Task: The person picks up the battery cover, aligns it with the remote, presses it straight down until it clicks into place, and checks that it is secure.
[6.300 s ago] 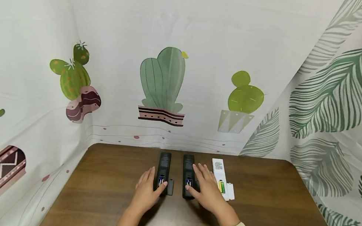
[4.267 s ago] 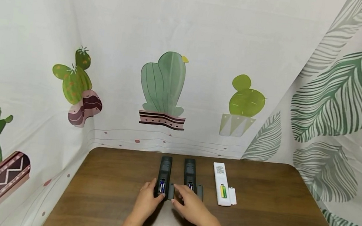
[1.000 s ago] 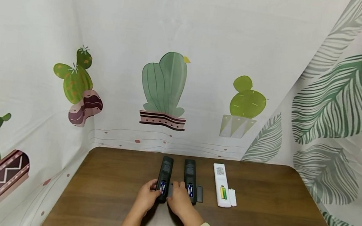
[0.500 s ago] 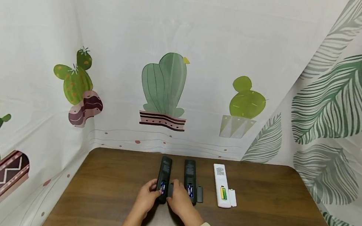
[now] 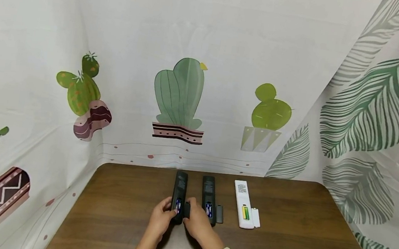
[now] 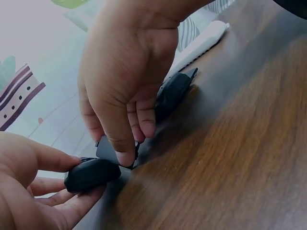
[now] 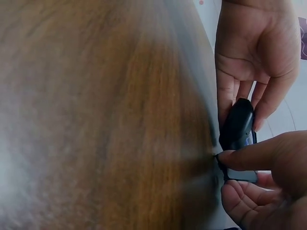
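Observation:
Two black remotes lie face down side by side with their battery bays uncovered. My left hand [image 5: 169, 208] grips the near end of the left black remote [image 5: 180, 186], thumb and fingers on either side [image 6: 91, 175]. My right hand [image 5: 190, 209] pinches a small dark battery cover [image 5: 187, 210] right beside that remote; the left wrist view shows the fingertips on the cover [image 6: 108, 149]. The second black remote [image 5: 208, 189] lies just right of my right hand, its own cover [image 5: 219, 214] next to it.
A white remote [image 5: 241, 195] with green-yellow batteries showing lies further right, its white cover [image 5: 254, 217] beside it. The brown wooden table [image 5: 301, 234] is hemmed by cloth walls printed with cacti and leaves at the back and both sides.
My right hand left the second black remote and came to the cover beside the left remote. My left hand curled round that remote's near end. Over the last second both hands barely moved.

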The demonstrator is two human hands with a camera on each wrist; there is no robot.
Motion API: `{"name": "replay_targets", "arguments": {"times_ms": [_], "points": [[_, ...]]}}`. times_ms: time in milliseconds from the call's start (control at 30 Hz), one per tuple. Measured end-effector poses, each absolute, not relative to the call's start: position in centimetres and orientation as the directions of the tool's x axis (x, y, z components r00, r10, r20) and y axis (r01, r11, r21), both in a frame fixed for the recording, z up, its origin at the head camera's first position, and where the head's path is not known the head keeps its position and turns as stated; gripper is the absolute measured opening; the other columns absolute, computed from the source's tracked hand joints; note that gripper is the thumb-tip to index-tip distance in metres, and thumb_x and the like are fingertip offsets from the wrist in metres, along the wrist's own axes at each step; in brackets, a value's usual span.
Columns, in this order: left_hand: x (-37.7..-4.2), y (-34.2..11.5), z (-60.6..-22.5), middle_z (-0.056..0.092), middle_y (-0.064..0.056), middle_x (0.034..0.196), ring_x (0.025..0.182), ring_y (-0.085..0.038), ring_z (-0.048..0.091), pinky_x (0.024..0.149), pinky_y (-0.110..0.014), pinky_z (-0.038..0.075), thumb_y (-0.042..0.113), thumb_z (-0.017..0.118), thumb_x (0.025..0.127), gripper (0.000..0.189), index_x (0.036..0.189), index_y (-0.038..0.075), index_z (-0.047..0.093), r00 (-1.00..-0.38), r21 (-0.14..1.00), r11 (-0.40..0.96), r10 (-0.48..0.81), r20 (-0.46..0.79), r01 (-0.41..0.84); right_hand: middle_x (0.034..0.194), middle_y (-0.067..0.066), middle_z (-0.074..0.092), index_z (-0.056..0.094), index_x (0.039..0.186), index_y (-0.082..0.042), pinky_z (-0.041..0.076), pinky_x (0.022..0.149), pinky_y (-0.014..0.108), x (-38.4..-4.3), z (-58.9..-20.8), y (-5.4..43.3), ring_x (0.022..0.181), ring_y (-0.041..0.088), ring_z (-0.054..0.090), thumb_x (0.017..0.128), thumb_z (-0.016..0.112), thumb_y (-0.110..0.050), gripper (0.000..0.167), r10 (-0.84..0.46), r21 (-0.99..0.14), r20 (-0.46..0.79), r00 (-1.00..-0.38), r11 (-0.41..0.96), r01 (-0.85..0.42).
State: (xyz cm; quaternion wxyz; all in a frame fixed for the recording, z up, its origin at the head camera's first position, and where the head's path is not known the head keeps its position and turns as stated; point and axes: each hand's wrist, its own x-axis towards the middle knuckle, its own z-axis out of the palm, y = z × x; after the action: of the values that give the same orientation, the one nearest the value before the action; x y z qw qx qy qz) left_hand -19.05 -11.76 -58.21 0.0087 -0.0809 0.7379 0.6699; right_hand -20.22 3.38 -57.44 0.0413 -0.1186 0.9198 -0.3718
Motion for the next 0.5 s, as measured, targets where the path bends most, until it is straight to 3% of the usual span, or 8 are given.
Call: {"name": "replay_targets", "arguments": {"times_ms": [233, 367, 500], "points": [[-18.95, -11.75, -57.95, 0.056, -0.031, 0.135, 0.115, -0.031, 0.061, 0.087, -0.029, 0.054, 0.000, 0.061, 0.091, 0.059, 0.146, -0.010, 0.043, -0.983, 0.992, 0.033, -0.137, -0.119, -0.125, 0.101, 0.016, 0.069, 0.049, 0.131, -0.003, 0.055, 0.069, 0.038, -20.19, -57.34, 3.76, 0.088, 0.025, 0.067, 0.086, 0.074, 0.000, 0.051, -0.283, -0.695, 0.080, -0.956, 0.672, -0.257], [-18.93, -11.71, -57.72, 0.054, -0.031, 0.138, 0.118, -0.031, 0.059, 0.088, -0.029, 0.053, 0.001, 0.062, 0.092, 0.061, 0.147, -0.010, 0.041, -0.981, 0.991, 0.020, -0.148, -0.126, -0.130, 0.084, 0.004, 0.062, 0.050, 0.129, -0.003, 0.045, 0.060, 0.028, -20.08, -57.31, 4.01, 0.071, 0.013, 0.055, 0.086, 0.072, 0.000, 0.049, -0.289, -0.703, 0.107, -0.951, 0.655, -0.278], [-18.83, -11.63, -57.27, 0.053, -0.030, 0.139, 0.121, -0.033, 0.057, 0.089, -0.027, 0.053, 0.001, 0.063, 0.091, 0.060, 0.147, -0.009, 0.043, -0.980, 0.992, 0.009, -0.154, -0.124, -0.127, 0.079, -0.001, 0.055, 0.051, 0.128, -0.003, 0.040, 0.057, 0.024, -19.89, -57.11, 4.24, 0.065, 0.007, 0.047, 0.086, 0.071, 0.001, 0.047, -0.282, -0.726, 0.125, -0.951, 0.628, -0.282]]}}
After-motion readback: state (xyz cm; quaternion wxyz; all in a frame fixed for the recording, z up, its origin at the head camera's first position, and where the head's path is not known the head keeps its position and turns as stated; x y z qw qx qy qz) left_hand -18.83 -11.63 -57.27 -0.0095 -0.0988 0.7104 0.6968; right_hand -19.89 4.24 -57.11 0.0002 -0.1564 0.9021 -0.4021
